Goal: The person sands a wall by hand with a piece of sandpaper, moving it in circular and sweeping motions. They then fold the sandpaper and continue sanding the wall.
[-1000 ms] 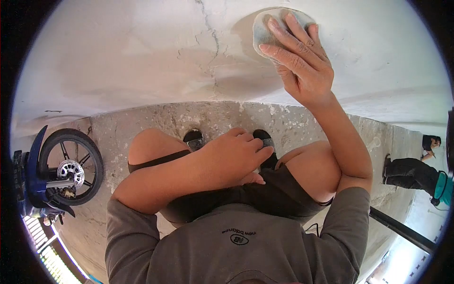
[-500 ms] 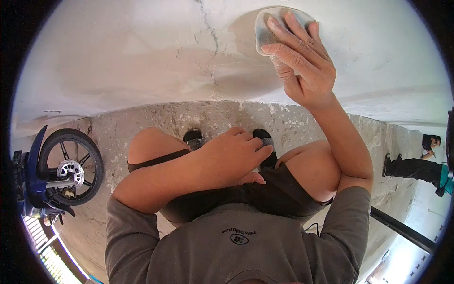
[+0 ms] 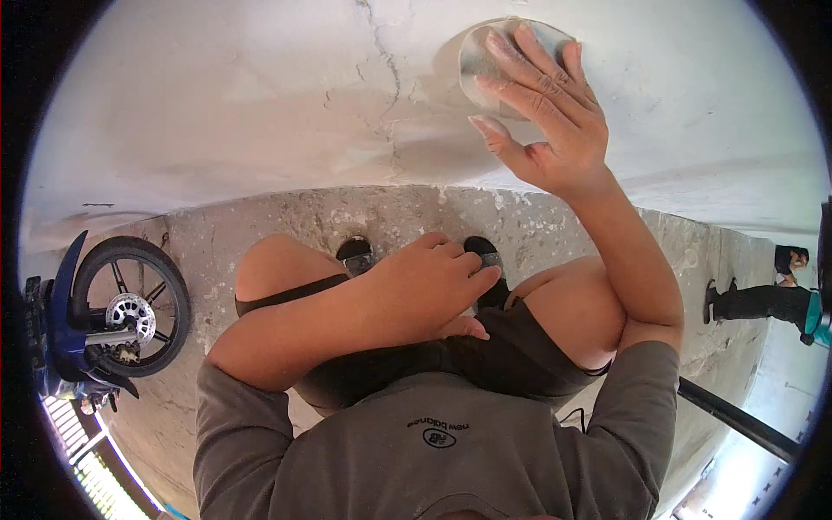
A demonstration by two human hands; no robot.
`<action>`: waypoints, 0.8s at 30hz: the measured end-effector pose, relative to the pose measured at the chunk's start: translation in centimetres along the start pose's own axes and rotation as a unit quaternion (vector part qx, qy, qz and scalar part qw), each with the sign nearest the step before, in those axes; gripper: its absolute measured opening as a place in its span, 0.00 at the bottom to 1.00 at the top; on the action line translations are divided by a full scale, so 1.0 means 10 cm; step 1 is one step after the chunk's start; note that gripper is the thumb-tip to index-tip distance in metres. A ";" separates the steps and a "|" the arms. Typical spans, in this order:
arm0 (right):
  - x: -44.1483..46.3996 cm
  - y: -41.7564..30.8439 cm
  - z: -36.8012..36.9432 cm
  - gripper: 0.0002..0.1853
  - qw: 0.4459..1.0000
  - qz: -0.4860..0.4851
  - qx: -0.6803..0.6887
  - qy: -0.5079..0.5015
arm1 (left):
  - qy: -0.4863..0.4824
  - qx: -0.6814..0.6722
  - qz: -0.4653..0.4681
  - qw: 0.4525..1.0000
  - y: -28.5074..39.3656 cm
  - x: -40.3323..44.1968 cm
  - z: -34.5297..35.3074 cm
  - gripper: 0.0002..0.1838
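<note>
My right hand (image 3: 555,113) is raised to the pale wall (image 3: 260,95), its fingers spread flat over a round, thin grey sheet that looks like sandpaper (image 3: 475,62). The fingers press the sheet against the wall, with the thumb held away from it. White dust coats the fingertips. Left of the sheet a jagged crack (image 3: 387,74) runs down the wall through a darker, smeared patch. My left hand (image 3: 455,282) hangs relaxed over my lap between the knees, its fingers loosely bent and apart, with nothing visible in it.
A motorcycle wheel (image 3: 130,305) stands at the left on the stained concrete floor (image 3: 416,212). A dark bar (image 3: 737,420) slants at the lower right. Beyond it, at the far right, another person in dark trousers (image 3: 754,305) is beside the wall.
My right hand and the sandpaper have shifted slightly left and down along the wall. Its thumb has swung away from the sheet. My left hand stays where it was.
</note>
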State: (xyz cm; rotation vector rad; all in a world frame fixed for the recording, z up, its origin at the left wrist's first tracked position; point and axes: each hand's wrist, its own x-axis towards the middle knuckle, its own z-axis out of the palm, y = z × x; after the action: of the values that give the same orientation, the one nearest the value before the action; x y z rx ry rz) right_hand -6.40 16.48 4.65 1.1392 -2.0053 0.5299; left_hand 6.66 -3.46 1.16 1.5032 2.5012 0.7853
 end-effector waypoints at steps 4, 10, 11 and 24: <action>-0.04 0.09 0.03 0.14 0.998 -0.034 -0.061 0.001 | -0.002 0.002 -0.001 1.000 0.00 -0.01 -0.01 0.34; -0.09 0.23 0.01 0.15 0.978 -0.123 -0.169 -0.013 | -0.072 -0.010 -0.031 0.997 0.02 0.02 -0.08 0.37; -0.08 0.22 -0.01 0.14 0.978 -0.123 -0.170 -0.018 | -0.059 -0.030 -0.016 0.998 0.01 0.03 -0.06 0.35; -0.06 0.35 -0.04 0.23 0.955 -0.140 -0.248 -0.078 | 0.070 -0.431 0.237 0.868 0.40 0.42 -0.27 0.27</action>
State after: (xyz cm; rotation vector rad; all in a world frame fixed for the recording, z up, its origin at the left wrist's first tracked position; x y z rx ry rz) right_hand -9.05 18.94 4.46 1.1377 -1.9070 -0.2094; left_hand 6.79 0.61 6.14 1.6781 1.4163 1.8144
